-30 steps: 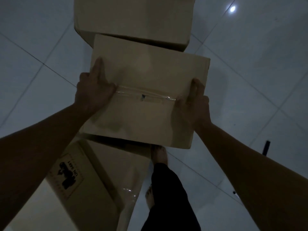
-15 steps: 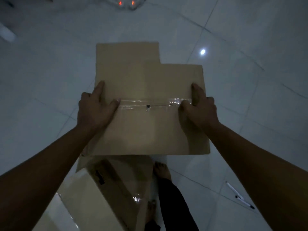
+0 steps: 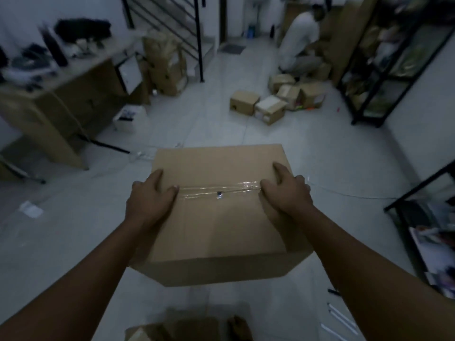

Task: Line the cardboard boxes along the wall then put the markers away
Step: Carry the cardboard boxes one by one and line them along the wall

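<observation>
I hold a taped brown cardboard box (image 3: 219, 225) up off the floor in front of me. My left hand (image 3: 149, 200) grips its left side, thumb on the clear tape seam. On the box's right side my right hand (image 3: 286, 193) grips the same way. White markers (image 3: 341, 316) lie on the tiles at the lower right, by my right forearm. Another cardboard box (image 3: 172, 328) shows at the bottom edge, near my feet. Several small cardboard boxes (image 3: 270, 102) lie scattered on the floor farther off.
A person in white (image 3: 298, 35) crouches at the back right by black shelving (image 3: 384, 70). A wooden desk (image 3: 64, 94) with clutter stands at the left, stacked cartons (image 3: 165, 65) beside a stair rail. A second shelf (image 3: 430, 230) is at the right. Cables run across the floor.
The view has swung up from the floor to the room while both hands kept their grip. The box has come away from the other boxes, which have dropped out of sight below.
</observation>
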